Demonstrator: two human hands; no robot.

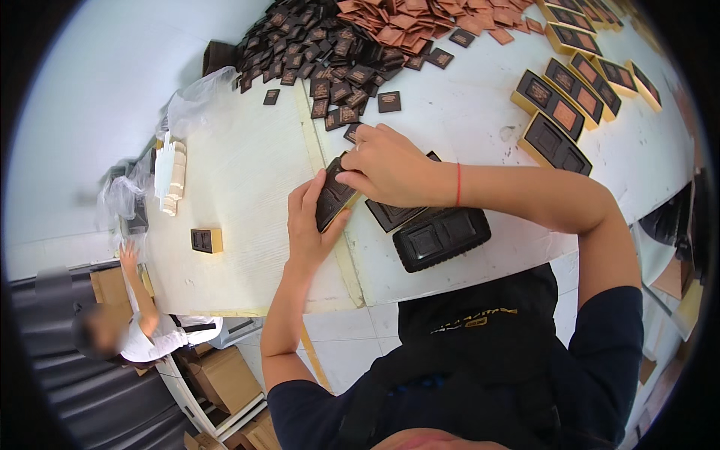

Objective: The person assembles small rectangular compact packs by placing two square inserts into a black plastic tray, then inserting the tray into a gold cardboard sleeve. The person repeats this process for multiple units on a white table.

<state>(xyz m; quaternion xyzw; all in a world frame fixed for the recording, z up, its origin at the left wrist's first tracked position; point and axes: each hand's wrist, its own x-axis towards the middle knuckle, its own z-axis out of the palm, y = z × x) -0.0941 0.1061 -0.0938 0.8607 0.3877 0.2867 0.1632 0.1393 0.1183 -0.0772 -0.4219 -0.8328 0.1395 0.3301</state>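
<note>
Nearest us, a black moulded tray (441,236) lies flat at the near edge of the white surface (247,180), within easy reach. Just beyond it our left hand (309,225) cups a dark insert tray (332,198) from below, tilting it up so its face is open to our right hand (390,166), whose fingers are pressed together on its top edge, steadying it. Another dark tray (390,214) waits beneath. To the right stand gold-edged boxes (559,112), already filled. Far off, loose heaps of dark tiles (322,52) and copper tiles (420,19) supply the work.
</note>
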